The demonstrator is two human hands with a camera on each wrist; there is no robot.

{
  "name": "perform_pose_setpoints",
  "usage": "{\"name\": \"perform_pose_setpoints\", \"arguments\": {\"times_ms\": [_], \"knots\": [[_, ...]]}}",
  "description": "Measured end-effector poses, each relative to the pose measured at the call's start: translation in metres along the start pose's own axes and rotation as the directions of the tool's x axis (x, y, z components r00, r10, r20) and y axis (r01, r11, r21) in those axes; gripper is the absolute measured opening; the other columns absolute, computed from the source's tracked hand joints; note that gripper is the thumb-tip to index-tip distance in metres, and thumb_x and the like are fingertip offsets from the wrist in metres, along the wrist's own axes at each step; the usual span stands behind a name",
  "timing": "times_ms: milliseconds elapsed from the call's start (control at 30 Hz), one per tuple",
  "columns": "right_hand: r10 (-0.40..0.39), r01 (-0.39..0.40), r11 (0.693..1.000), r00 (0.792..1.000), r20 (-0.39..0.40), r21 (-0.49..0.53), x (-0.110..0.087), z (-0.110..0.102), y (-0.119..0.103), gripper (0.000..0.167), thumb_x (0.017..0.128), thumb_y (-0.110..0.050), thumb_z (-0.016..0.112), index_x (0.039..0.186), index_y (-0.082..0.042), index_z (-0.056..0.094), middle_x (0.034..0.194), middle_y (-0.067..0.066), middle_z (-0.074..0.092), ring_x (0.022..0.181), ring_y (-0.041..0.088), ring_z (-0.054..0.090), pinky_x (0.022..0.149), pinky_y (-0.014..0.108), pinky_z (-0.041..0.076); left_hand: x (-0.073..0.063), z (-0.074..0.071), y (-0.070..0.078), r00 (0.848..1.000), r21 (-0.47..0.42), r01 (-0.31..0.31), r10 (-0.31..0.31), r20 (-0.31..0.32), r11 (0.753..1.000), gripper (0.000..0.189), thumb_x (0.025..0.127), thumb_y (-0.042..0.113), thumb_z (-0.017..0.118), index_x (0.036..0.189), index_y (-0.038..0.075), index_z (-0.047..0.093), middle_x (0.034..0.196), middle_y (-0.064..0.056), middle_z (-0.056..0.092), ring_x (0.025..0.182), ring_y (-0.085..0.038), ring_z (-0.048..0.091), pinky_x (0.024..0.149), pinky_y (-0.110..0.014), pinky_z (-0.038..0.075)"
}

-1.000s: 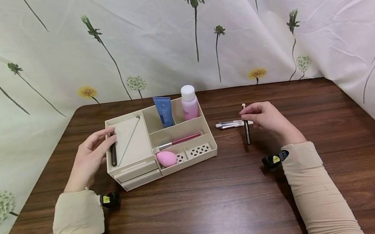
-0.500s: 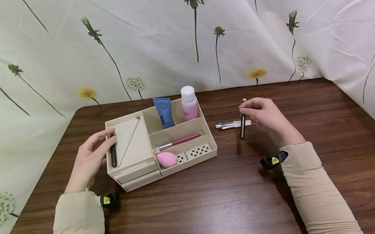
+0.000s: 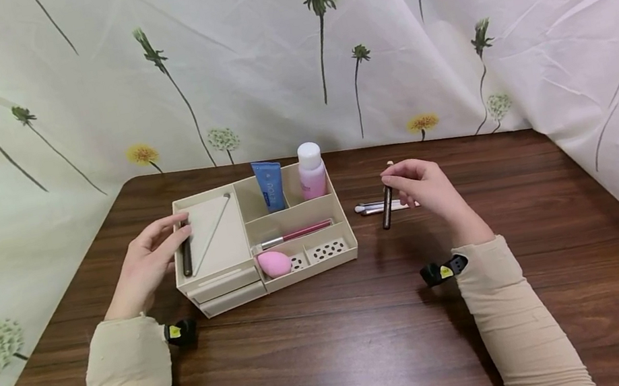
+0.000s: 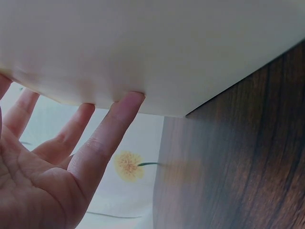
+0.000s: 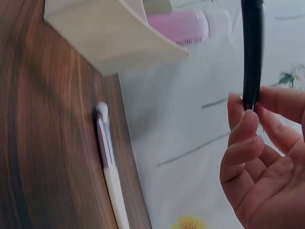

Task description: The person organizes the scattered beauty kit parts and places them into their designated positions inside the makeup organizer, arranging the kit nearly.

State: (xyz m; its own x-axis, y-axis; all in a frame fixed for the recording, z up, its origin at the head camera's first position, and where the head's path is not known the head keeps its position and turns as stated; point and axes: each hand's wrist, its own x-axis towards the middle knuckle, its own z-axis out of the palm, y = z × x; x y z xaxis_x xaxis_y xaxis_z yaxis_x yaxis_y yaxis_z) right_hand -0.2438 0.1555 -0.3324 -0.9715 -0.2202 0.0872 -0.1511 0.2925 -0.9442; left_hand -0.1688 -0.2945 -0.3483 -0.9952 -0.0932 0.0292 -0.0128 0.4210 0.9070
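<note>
My right hand (image 3: 422, 186) pinches a dark pen-like cosmetic stick (image 3: 388, 208) between thumb and fingertips. Its pale end points up, and it hangs above the table to the left of the white makeup brushes (image 3: 372, 208). In the right wrist view the stick (image 5: 252, 47) looks black and smooth. My left hand (image 3: 143, 262) rests at the left side of a cream organizer (image 3: 300, 282). Its fairly straight fingers touch the side wall (image 4: 95, 47), with thumb and forefinger over the rim. Beside them in the left tray lie another dark stick (image 3: 187, 258) and a thin pale-handled brush (image 3: 212, 233).
Other organizer compartments hold a blue tube (image 3: 270, 186), a pink bottle (image 3: 311, 172), a red-handled brush (image 3: 292, 234) and a pink makeup sponge (image 3: 275, 263). Drawers (image 3: 231, 296) are in the organizer's front left. A patterned cloth (image 3: 262, 57) hangs behind the wooden table (image 3: 337, 359).
My right hand has moved left and slightly away from me with the stick, which has gone from nearly upright to tilted. My left hand and the organizer have stayed in place.
</note>
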Motion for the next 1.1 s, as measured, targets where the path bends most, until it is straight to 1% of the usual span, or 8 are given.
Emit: {"name": "perform_pose_setpoints", "arguments": {"times_ms": [133, 267, 500, 767, 867, 967, 1033, 1100], "knots": [[-0.005, 0.005, 1.0, 1.0, 0.007, 0.013, -0.001, 0.01, -0.005, 0.029, 0.098, -0.014, 0.063, 0.116, 0.008, 0.062, 0.07, -0.014, 0.056, 0.054, 0.006, 0.047, 0.055, 0.023, 0.045, 0.0, 0.001, 0.0, 1.0, -0.015, -0.002, 0.002, 0.005, 1.0, 0.055, 0.099, 0.045, 0.058, 0.147, 0.02, 0.049, 0.151, -0.013, 0.04, 0.105, 0.007, 0.049, 0.074, -0.019, 0.054], [-0.008, 0.007, 1.0, 1.0, 0.014, 0.023, -0.002, 0.021, -0.01, 0.029, 0.097, -0.013, 0.063, 0.116, 0.009, 0.063, 0.069, -0.014, 0.057, 0.053, 0.005, 0.047, 0.056, 0.023, 0.045, 0.0, 0.001, 0.0, 1.0, -0.012, 0.001, -0.001, 0.011, 1.0, 0.055, 0.099, 0.045, 0.057, 0.147, 0.021, 0.049, 0.153, -0.015, 0.038, 0.107, 0.006, 0.048, 0.075, -0.02, 0.053], [-0.016, 0.016, 0.998, 1.0, -0.001, 0.063, -0.007, 0.037, -0.018, 0.029, 0.095, -0.015, 0.066, 0.116, 0.006, 0.066, 0.074, -0.014, 0.061, 0.054, 0.006, 0.049, 0.055, 0.023, 0.045, -0.001, 0.003, -0.001, 1.0, -0.012, -0.001, 0.001, 0.016, 1.0, 0.055, 0.099, 0.046, 0.057, 0.147, 0.02, 0.049, 0.151, -0.015, 0.04, 0.106, 0.007, 0.048, 0.075, -0.021, 0.053], [-0.035, 0.031, 0.994, 0.998, 0.043, 0.105, -0.011, 0.057, -0.03, 0.028, 0.095, -0.014, 0.067, 0.114, 0.007, 0.066, 0.068, -0.009, 0.057, 0.053, 0.006, 0.048, 0.05, 0.023, 0.041, -0.004, 0.002, -0.001, 1.0, -0.024, 0.005, -0.005, 0.01, 1.0, 0.055, 0.099, 0.045, 0.057, 0.147, 0.019, 0.049, 0.151, -0.016, 0.039, 0.104, 0.008, 0.05, 0.075, -0.02, 0.054], [-0.059, 0.051, 0.991, 0.996, 0.063, 0.121, -0.012, 0.064, -0.035, 0.027, 0.094, -0.011, 0.066, 0.113, 0.009, 0.066, 0.066, -0.009, 0.056, 0.052, 0.007, 0.048, 0.05, 0.023, 0.041, -0.003, 0.002, -0.001, 1.0, -0.015, 0.008, -0.008, 0.012, 1.0, 0.055, 0.099, 0.046, 0.057, 0.147, 0.02, 0.049, 0.154, -0.016, 0.037, 0.108, 0.006, 0.049, 0.075, -0.02, 0.053], [-0.082, 0.07, 0.988, 0.993, 0.081, 0.137, -0.012, 0.071, -0.04, 0.026, 0.094, -0.009, 0.066, 0.113, 0.01, 0.066, 0.065, -0.009, 0.056, 0.05, 0.007, 0.046, 0.049, 0.023, 0.039, -0.002, 0.001, 0.0, 1.0, -0.01, 0.009, -0.009, 0.015, 1.0, 0.055, 0.099, 0.047, 0.057, 0.148, 0.022, 0.048, 0.156, -0.017, 0.034, 0.117, 0.0, 0.047, 0.076, -0.019, 0.053], [-0.086, 0.073, 0.987, 0.992, 0.088, 0.146, -0.012, 0.075, -0.044, 0.025, 0.094, -0.009, 0.066, 0.112, 0.008, 0.066, 0.066, -0.008, 0.056, 0.05, 0.009, 0.046, 0.049, 0.024, 0.039, -0.002, 0.001, 0.001, 1.0, -0.007, 0.008, -0.008, 0.014, 1.0, 0.056, 0.099, 0.047, 0.057, 0.148, 0.022, 0.048, 0.157, -0.018, 0.033, 0.12, -0.002, 0.046, 0.076, -0.019, 0.053], [-0.088, 0.075, 0.987, 0.992, 0.095, 0.142, -0.011, 0.078, -0.048, 0.024, 0.094, -0.01, 0.066, 0.112, 0.006, 0.068, 0.067, -0.008, 0.056, 0.051, 0.011, 0.046, 0.049, 0.023, 0.038, -0.002, 0.0, 0.002, 1.0, -0.007, 0.008, -0.008, 0.012, 1.0, 0.056, 0.099, 0.047, 0.057, 0.148, 0.022, 0.048, 0.157, -0.017, 0.034, 0.12, -0.001, 0.046, 0.076, -0.02, 0.053]]}}
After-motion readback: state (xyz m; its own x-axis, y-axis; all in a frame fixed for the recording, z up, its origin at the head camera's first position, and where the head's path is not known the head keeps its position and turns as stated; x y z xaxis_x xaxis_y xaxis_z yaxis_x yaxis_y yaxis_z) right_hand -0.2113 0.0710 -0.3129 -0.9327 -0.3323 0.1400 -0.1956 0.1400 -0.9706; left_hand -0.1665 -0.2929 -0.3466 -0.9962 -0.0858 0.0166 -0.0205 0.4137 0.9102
